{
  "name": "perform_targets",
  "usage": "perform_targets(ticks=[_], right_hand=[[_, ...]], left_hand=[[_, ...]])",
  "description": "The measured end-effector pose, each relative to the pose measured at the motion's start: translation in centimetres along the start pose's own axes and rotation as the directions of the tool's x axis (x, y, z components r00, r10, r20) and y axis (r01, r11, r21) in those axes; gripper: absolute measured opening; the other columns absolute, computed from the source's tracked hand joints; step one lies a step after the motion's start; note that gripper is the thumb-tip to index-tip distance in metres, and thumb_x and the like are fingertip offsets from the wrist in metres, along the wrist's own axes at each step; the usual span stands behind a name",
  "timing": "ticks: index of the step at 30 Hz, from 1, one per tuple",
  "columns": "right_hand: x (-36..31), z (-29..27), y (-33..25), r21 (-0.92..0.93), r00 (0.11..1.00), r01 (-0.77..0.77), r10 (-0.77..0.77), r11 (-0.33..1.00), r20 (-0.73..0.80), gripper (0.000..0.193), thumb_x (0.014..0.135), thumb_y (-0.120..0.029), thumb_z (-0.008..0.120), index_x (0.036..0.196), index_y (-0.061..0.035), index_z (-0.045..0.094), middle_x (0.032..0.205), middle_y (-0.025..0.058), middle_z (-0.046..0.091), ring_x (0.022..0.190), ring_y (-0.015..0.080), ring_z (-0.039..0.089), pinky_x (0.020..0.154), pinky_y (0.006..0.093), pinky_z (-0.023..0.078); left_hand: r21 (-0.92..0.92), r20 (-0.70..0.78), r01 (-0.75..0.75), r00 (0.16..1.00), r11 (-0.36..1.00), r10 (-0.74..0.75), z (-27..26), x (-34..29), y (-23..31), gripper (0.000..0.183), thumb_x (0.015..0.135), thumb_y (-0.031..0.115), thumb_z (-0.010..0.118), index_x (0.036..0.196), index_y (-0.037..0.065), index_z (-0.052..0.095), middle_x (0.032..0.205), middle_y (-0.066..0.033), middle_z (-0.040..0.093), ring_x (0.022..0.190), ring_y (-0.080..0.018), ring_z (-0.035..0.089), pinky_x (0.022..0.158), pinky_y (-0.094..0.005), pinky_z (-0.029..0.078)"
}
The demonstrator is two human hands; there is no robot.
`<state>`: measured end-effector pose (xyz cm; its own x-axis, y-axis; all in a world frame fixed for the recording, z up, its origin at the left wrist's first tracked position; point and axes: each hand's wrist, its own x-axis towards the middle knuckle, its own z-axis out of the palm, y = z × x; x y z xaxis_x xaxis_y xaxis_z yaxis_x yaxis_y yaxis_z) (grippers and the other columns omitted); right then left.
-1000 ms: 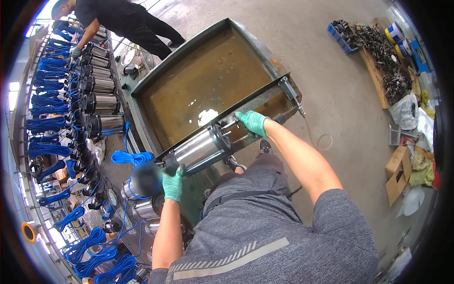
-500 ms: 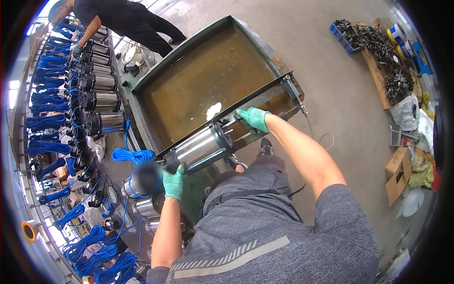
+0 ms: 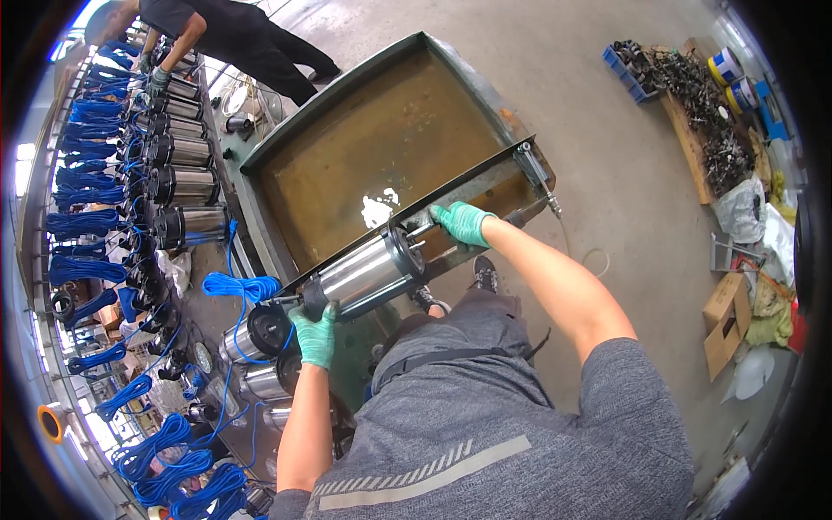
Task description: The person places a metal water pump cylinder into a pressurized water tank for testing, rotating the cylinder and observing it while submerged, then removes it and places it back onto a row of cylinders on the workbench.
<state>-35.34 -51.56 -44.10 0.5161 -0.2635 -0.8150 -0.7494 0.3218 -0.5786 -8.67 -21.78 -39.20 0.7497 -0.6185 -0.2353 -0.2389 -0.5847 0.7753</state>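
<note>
A shiny steel pump motor (image 3: 364, 276) with black ends lies across a narrow metal stand (image 3: 468, 184) along the near side of a water tank. My left hand (image 3: 314, 336), in a green glove, grips the motor's left black end, thumb and fingers either side of it. At the other end my right hand (image 3: 465, 223), also gloved in green, is closed around a metal rod (image 3: 422, 230) by the motor's black cap; its fingertips are partly hidden. A blue cable coil (image 3: 241, 286) lies just left of my left hand.
The tank (image 3: 269, 160) holds brownish water. Rows of steel motors (image 3: 186, 186) and blue cable coils (image 3: 87, 224) line the left bench, where a co-worker (image 3: 230, 35) bends over. An air cylinder (image 3: 539, 180) sits at the stand's right end. Metal parts (image 3: 715, 130) lie at right.
My right hand has shifted slightly left along the rod; my left hand's fingers reach a little farther left. The co-worker's hands have moved along the bench. The bright reflection on the water has changed shape.
</note>
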Motion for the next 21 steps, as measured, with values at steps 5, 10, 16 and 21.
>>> perform_targets(ticks=[5, 10, 16, 21], right_hand=[[-1.7, 0.9, 0.9, -0.532, 0.799, 0.417, -0.576, 0.736, -0.17, 0.044, 0.103, -0.035, 0.043, 0.126, -0.0022, 0.059, 0.117, 0.0221, 0.063, 0.118, 0.0405, 0.057, 0.099, 0.0453, 0.047], [-0.6, 0.7, 0.3, -0.646, 0.737, 0.461, -0.668, 0.608, -0.102, 0.039, 0.102, -0.032, 0.046, 0.124, -0.0048, 0.064, 0.122, 0.0183, 0.063, 0.117, 0.0392, 0.058, 0.098, 0.0453, 0.048], [2.4, 3.2, -0.2, 0.162, 0.906, 0.307, -0.236, 0.938, -0.35, 0.044, 0.1, -0.037, 0.057, 0.122, 0.0008, 0.063, 0.101, 0.0182, 0.069, 0.067, 0.0203, 0.065, 0.072, 0.0363, 0.053], [-1.9, -0.6, 0.9, -0.648, 0.625, 0.59, -0.781, 0.482, -0.011, 0.043, 0.091, -0.03, 0.069, 0.128, -0.0097, 0.062, 0.112, 0.0211, 0.066, 0.105, 0.0392, 0.063, 0.094, 0.0444, 0.05]], left_hand=[[0.038, -0.025, -0.016, 1.0, 0.999, 0.016, -0.2, 0.1, -1.1, 0.069, 0.079, 0.025, 0.088, 0.122, -0.001, 0.041, 0.112, -0.0129, 0.057, 0.101, -0.0213, 0.054, 0.093, -0.0352, 0.046], [0.024, -0.018, 0.0, 1.0, 1.0, 0.001, 0.1, 0.0, -0.5, 0.07, 0.078, 0.026, 0.088, 0.123, -0.001, 0.041, 0.115, -0.0137, 0.056, 0.103, -0.0211, 0.053, 0.093, -0.0353, 0.046], [-0.003, -0.041, -0.029, 0.999, 1.0, 0.029, 0.1, 0.0, -2.2, 0.073, 0.079, 0.026, 0.087, 0.125, -0.002, 0.039, 0.115, -0.0148, 0.056, 0.106, -0.0228, 0.054, 0.096, -0.0357, 0.045], [0.155, -0.043, -0.005, 0.999, 0.988, 0.011, 0.9, 0.1, -0.3, 0.079, 0.081, 0.024, 0.084, 0.136, -0.005, 0.036, 0.124, -0.0157, 0.057, 0.108, -0.0236, 0.055, 0.098, -0.0366, 0.045]])
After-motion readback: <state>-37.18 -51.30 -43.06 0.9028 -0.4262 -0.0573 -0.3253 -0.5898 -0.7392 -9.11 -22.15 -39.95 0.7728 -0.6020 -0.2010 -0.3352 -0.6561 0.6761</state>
